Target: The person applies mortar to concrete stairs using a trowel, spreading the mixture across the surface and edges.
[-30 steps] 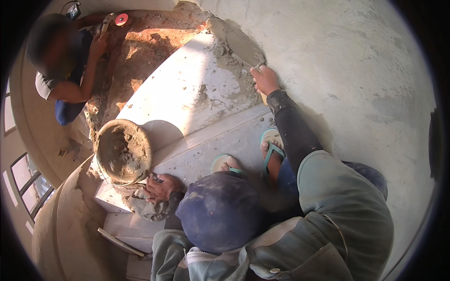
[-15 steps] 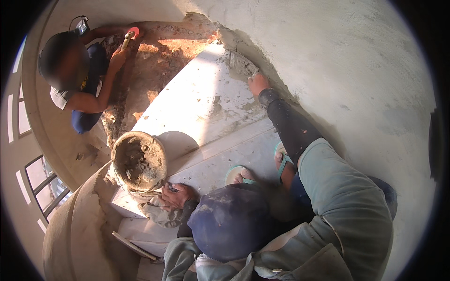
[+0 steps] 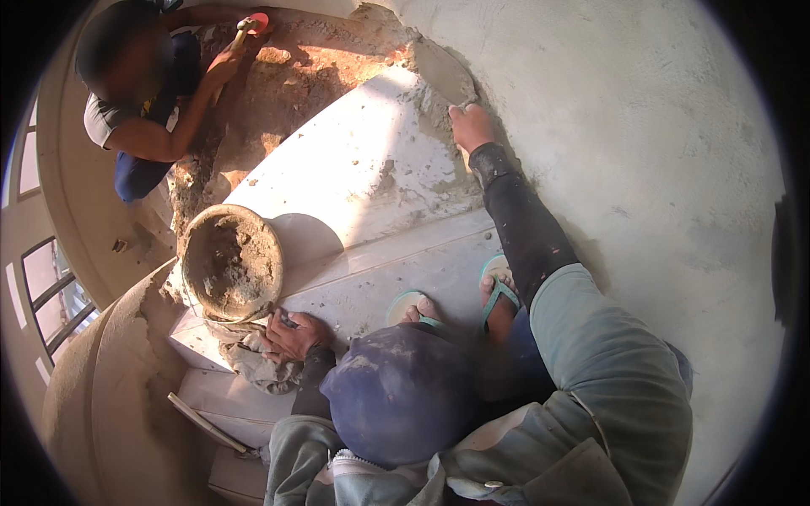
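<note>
My right hand (image 3: pixel 472 128) grips a trowel, its light handle (image 3: pixel 465 159) partly hidden and its blade hard to tell from the wet grey mortar (image 3: pixel 433 105) along the wall edge of a white winder tread (image 3: pixel 329 152). My left hand (image 3: pixel 294 336) rests curled on a crumpled grey cloth (image 3: pixel 257 364) at the step edge, beside a bucket of mortar (image 3: pixel 232 261). My sandalled feet (image 3: pixel 498 291) are on the lower step.
A co-worker (image 3: pixel 139 139) crouches at upper left, holding a tool with a red round part (image 3: pixel 257 21) by rough reddish rubble (image 3: pixel 299 63). A plastered wall (image 3: pixel 633 152) curves along the right; a low curved wall (image 3: pixel 110 396) and a pale strip (image 3: pixel 207 422) lie at lower left.
My right hand has shifted slightly along the mortared edge, up and then a little back. The co-worker's tool has moved rightward in the view, which has also shifted. My left hand stays put.
</note>
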Demonstrator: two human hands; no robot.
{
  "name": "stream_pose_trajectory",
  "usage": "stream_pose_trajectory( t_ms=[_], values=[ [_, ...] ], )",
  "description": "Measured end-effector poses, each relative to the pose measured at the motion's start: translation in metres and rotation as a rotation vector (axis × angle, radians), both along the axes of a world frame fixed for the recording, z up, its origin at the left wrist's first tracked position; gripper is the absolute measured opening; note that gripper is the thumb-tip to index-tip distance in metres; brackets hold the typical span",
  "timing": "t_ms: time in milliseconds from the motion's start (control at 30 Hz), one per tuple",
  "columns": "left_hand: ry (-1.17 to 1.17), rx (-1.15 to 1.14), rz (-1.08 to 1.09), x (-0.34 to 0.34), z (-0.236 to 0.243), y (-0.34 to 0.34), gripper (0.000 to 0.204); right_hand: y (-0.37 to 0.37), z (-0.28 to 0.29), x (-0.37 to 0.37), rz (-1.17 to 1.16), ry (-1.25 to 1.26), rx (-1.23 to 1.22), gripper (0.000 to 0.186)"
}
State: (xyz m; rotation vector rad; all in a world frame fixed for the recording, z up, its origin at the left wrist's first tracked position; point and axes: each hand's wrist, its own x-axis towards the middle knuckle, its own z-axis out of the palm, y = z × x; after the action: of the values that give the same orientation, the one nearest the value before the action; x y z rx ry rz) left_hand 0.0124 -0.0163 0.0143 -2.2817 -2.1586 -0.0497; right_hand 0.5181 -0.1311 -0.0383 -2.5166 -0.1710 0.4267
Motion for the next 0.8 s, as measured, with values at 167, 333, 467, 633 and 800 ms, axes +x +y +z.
stream_pose_trajectory(
  t_ms=[167,333,467,633,800],
  values=[
    [-0.068,0.012,-0.003,0.001,0.004,0.005,0.032,-0.032,0.015,-0.024,-0.061,-0.018,0.06,0.044],
    [-0.063,0.034,0.011,-0.001,0.005,0.005,0.03,-0.011,0.05,-0.084,-0.09,0.132,0.185,0.047],
    [-0.056,0.031,0.0,-0.006,-0.003,0.005,0.03,0.037,0.021,-0.076,-0.018,0.319,0.173,0.048],
    [-0.027,0.003,0.01,-0.007,-0.003,0.005,0.032,0.089,-0.033,-0.031,0.007,0.212,-0.08,0.043],
    [-0.053,0.03,-0.033,0.004,-0.007,0.004,0.034,0.083,-0.077,0.009,-0.064,-0.199,-0.041,0.042]
  ],
)
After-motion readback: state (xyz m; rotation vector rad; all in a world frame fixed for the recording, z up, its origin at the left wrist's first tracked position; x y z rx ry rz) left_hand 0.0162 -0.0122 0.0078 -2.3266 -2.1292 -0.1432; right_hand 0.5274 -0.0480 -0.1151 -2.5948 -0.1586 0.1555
